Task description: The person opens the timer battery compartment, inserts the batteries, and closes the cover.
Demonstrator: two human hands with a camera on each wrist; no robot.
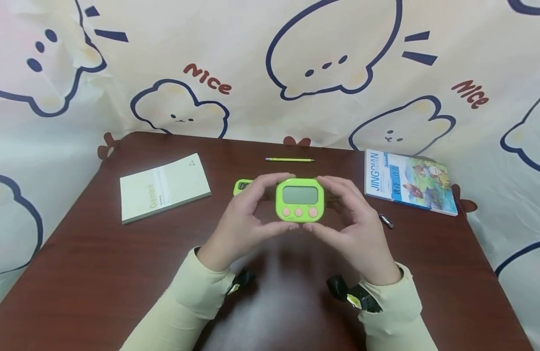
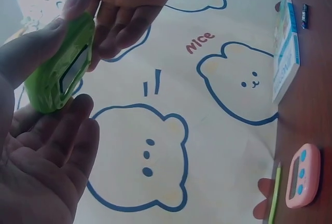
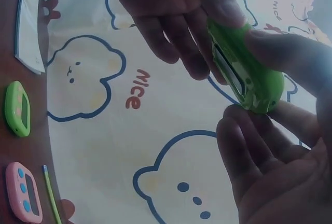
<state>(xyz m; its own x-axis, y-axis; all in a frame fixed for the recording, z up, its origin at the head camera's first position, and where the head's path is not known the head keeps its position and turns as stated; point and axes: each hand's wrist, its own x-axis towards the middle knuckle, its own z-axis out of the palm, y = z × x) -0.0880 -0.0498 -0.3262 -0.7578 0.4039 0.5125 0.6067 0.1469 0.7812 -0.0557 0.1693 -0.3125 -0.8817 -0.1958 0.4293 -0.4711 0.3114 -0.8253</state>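
Note:
A green digital timer [image 1: 299, 200] with a grey screen and three pink buttons is held up over the brown table [image 1: 98, 253], facing me. My left hand [image 1: 270, 202] grips its left edge between thumb and fingers. My right hand [image 1: 329, 204] grips the right edge the same way. In the left wrist view the timer [image 2: 59, 71] sits between my left thumb below and the right hand's fingers [image 2: 124, 22] above. The right wrist view shows the timer [image 3: 246, 73] edge-on between both hands.
A second green timer [image 1: 242, 186] lies behind my left hand, and a pink timer [image 2: 302, 175] lies near a yellow pencil [image 1: 290, 159]. A pale notebook [image 1: 164, 187] lies at left, a blue book [image 1: 409, 181] at right, a small battery [image 1: 386, 221] beside it. A cartoon-print cloth hangs behind.

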